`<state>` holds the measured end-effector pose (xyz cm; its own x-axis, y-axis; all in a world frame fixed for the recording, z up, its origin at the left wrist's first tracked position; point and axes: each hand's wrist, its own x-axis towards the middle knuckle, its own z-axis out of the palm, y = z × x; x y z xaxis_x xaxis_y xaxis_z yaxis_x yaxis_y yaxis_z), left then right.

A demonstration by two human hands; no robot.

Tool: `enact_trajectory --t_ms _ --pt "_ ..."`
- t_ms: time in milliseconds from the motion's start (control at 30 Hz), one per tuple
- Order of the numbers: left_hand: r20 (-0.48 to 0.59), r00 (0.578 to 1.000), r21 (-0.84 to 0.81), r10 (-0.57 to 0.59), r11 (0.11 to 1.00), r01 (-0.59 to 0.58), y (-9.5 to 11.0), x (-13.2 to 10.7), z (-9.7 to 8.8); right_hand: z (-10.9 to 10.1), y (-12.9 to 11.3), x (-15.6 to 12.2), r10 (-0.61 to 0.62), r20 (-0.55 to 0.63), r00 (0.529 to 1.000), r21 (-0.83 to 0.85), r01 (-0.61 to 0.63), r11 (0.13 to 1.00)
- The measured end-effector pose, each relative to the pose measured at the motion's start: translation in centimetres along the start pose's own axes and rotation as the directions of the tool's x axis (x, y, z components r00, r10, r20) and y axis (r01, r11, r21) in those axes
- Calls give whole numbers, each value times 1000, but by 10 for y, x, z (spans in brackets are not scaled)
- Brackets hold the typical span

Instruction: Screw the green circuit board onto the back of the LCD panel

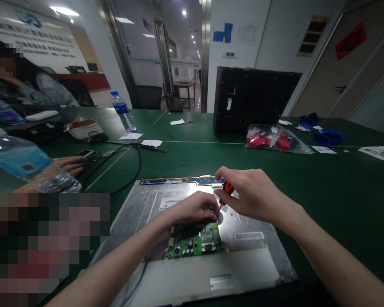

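Right hand [252, 194] closed round red screwdriver [228, 188], centre frame; left hand [195, 207] curled on green circuit board [195, 243], hold unclear. I'd hold tip square, press firm, pin board against metal panel [141, 209].

Brushed matt metal panel [249, 256], glossy green circuit board [195, 241], matt green table [323, 183], clear plastic bag [275, 138]

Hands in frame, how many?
3: left hand at the green board, right hand holding a screwdriver, and a co-worker's hand on the table at left. Others may be hidden.
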<state>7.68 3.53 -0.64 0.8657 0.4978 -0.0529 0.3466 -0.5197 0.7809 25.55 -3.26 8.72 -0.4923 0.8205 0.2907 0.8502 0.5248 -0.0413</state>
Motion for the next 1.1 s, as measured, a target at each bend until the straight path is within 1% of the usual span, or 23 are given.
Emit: enact_trajectory --t_ms 233,400,633,900,1100 --pt "-11 1000 -19 14 1000 -14 -1 0 1 -2 -1 -1 -12 33 999 22 11 1000" --pt "2 1000 -32 28 999 -28 -3 0 -1 -5 -1 -3 -20 27 999 38 19 999" --pt "-7 1000 -37 -26 999 26 -4 -1 -2 -4 -2 -2 -18 25 1000 61 16 998" --pt "3 1000 -38 -23 999 23 -4 0 -3 2 -1 0 -31 24 999 32 30 999" --pt "1 1000 -58 -29 998 29 -2 -1 -3 2 0 2 -11 29 1000 -42 12 999"
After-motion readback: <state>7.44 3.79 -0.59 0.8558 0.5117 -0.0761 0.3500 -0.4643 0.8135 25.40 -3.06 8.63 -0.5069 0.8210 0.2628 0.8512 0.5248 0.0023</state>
